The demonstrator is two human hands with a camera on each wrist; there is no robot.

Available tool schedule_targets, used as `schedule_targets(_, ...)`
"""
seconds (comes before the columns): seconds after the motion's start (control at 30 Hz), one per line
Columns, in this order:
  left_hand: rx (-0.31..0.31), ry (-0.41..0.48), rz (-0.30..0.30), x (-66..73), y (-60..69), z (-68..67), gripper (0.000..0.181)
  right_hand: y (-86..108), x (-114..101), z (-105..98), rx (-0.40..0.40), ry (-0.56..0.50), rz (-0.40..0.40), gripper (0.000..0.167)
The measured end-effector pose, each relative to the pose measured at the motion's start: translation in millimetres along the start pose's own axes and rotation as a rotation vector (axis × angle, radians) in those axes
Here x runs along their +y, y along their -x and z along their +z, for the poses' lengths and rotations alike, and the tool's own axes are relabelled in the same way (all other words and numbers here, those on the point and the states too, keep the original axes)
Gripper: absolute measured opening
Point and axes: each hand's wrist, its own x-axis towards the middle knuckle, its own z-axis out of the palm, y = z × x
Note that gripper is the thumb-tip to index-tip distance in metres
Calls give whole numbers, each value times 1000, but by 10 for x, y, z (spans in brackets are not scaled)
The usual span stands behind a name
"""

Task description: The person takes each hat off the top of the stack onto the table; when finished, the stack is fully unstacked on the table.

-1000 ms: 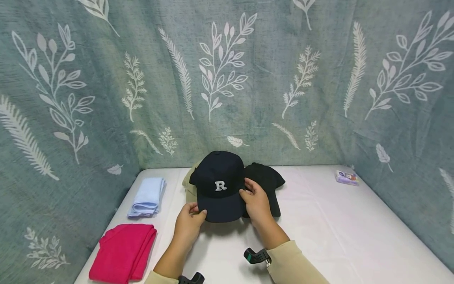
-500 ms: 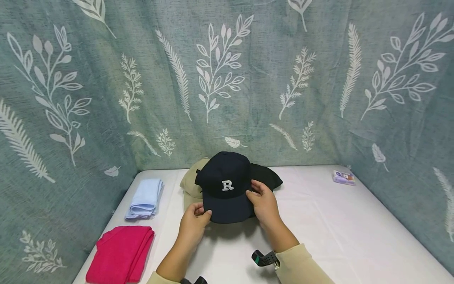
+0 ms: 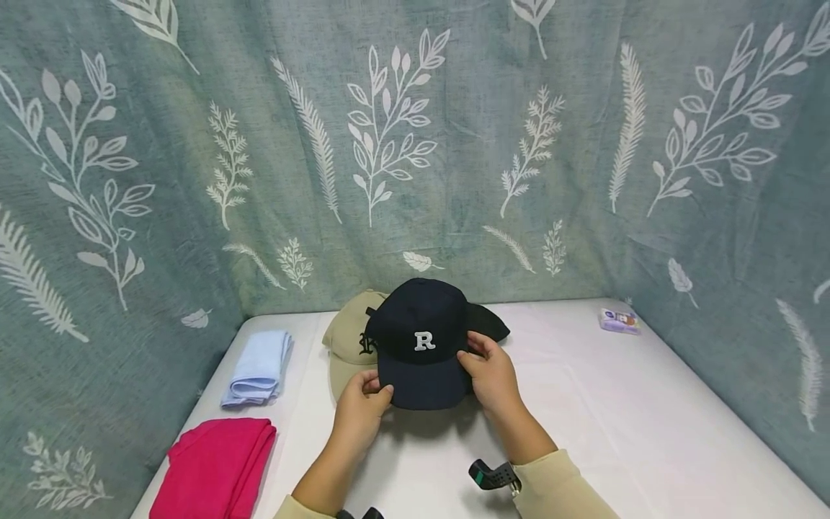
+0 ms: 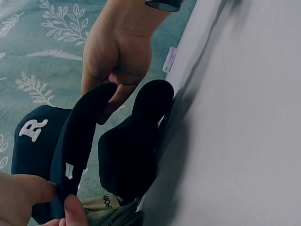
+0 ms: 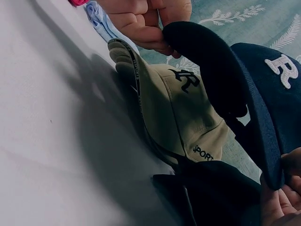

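Observation:
A navy baseball cap (image 3: 421, 317) with a white letter R faces me, held above the white table in both hands. My left hand (image 3: 359, 412) pinches one side of its brim between thumb and fingers. On the other side, my right hand (image 3: 494, 375) pinches the brim's edge near the crown. Behind it to the left lies a beige cap (image 3: 346, 335) with a dark letter, partly covered in the head view. A black cap (image 3: 486, 324) sits behind to the right, mostly hidden there. Both show beneath the raised navy cap in the right wrist view, the beige cap (image 5: 174, 110) more fully.
Folded light-blue cloth (image 3: 258, 367) lies at the table's left, with folded red cloth (image 3: 214, 468) nearer me. A small purple-and-white packet (image 3: 619, 321) is at the back right. Patterned curtains (image 3: 415, 144) enclose the back and sides of the white table (image 3: 616, 432).
Both hands have shifted the navy cap rightward. More of the beige cap and its letter now shows, while the black cap is more covered. The head view has turned slightly right.

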Motion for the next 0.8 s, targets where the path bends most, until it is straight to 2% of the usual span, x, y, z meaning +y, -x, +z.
schedule_targets(0.23,-20,-7,39,56,-45,132,41,-29,16,-139,42,23,-18,48)
schedule_targets(0.4,-38,8,50,88,-75,230,44,-61,11,-241,59,15,4,48)
schedule_targets(0.8,-76,0,35,138,-132,441,45,-85,-35,-436,104,4,0,48)
